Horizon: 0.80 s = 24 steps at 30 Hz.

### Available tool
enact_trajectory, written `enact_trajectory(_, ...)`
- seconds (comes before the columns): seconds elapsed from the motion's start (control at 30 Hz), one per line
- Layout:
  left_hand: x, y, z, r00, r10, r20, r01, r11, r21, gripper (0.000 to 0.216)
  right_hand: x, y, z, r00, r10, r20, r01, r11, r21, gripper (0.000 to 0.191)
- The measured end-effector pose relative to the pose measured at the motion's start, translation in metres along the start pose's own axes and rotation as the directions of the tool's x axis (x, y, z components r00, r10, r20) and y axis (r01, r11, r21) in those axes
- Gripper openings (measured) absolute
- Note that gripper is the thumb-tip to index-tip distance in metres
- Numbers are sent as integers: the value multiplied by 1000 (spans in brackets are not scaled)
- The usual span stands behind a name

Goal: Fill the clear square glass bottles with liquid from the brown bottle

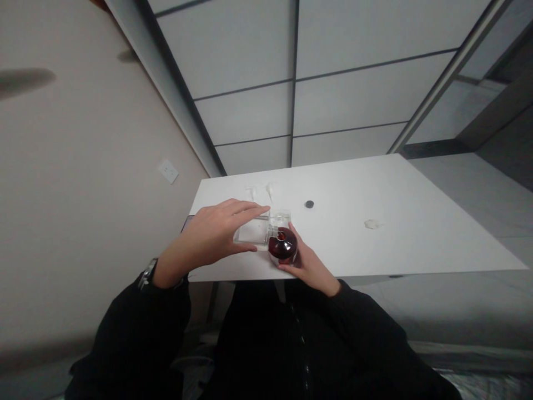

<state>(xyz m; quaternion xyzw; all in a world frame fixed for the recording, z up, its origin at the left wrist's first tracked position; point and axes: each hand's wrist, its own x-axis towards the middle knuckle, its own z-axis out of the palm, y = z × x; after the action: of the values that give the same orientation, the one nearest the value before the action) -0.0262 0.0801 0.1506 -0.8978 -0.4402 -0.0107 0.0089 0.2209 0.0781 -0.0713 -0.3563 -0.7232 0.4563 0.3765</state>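
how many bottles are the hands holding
2: a clear bottle in the left hand, tipped sideways, and a dark reddish-brown bottle in the right hand, near the clear one's neck. The hands partly cover both.

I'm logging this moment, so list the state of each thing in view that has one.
Clear bottle: tipped sideways, neck at the dark red bottle's mouth; fill unclear.
Dark red bottle: open, mouth up; fill unclear.
Left hand: gripping the clear bottle.
Right hand: gripping the dark red bottle's side.
Wall outlet: nothing plugged in.
Whitish scrap: crumpled, lying on the table.
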Motion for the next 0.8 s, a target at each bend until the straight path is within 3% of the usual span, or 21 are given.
enact_trajectory(0.8,7,3,-16,997,41,72,-48,994,93,65,0,2,0,1000,4,-5,-4,1000,4,117)
